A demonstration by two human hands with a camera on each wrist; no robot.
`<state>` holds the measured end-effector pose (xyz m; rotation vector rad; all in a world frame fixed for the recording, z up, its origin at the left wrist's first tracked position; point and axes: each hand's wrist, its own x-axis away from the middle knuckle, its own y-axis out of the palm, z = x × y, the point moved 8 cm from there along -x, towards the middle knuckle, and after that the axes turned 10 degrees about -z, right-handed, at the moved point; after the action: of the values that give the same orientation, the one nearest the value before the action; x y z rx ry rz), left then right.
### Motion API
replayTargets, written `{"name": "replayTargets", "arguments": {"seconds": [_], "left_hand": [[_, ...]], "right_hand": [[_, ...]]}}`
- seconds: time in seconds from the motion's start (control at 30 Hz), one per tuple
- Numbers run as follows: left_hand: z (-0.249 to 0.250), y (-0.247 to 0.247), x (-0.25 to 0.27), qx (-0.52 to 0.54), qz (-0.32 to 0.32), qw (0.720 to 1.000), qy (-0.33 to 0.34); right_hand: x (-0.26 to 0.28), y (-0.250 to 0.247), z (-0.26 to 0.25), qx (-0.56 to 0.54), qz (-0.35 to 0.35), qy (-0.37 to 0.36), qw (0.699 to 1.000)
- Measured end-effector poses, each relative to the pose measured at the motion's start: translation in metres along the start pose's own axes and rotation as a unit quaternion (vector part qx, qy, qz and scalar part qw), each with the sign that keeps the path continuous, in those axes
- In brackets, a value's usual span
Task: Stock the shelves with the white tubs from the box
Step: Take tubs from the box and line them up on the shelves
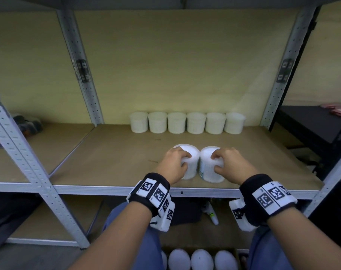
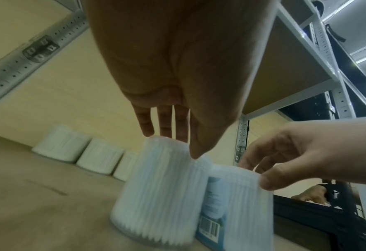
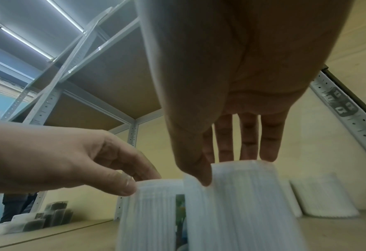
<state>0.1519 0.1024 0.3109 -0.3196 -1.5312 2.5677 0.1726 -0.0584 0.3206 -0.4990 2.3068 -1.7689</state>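
Two white ribbed tubs stand side by side, touching, near the front of the wooden shelf [image 1: 111,152]. My left hand [image 1: 175,162] grips the left tub [image 1: 192,169] from above, fingers over its top and thumb on the near side. My right hand [image 1: 228,162] holds the right tub [image 1: 205,169] the same way. The left wrist view shows the left tub [image 2: 160,195] under my left hand [image 2: 171,144], and the right tub [image 2: 242,203] with a blue label and barcode. In the right wrist view my right hand [image 3: 227,169] pinches the right tub [image 3: 242,203]. Several more tubs [image 1: 187,122] line the back.
More white tubs [image 1: 201,259] sit in the box on the floor between my knees. Grey perforated uprights [image 1: 84,75] [image 1: 282,75] frame the bay, with a slanted post [image 1: 29,162] at front left. Dark packets [image 1: 27,123] lie on the left shelf; a black table [image 1: 311,123] stands at right.
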Motion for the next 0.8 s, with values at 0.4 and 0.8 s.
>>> {"name": "replayTargets", "arguments": {"seconds": [0.4, 0.8], "left_hand": [[0.018, 0.027, -0.079, -0.01, -0.011, 1.0, -0.001], [0.035, 0.049, -0.162, 0.038, -0.019, 0.999, -0.014]], "right_hand": [[-0.041, -0.014, 0.06, -0.075, 0.0, 0.101, 0.992], [-0.092, -0.031, 0.128, -0.071, 0.008, 0.158, 0.985]]}}
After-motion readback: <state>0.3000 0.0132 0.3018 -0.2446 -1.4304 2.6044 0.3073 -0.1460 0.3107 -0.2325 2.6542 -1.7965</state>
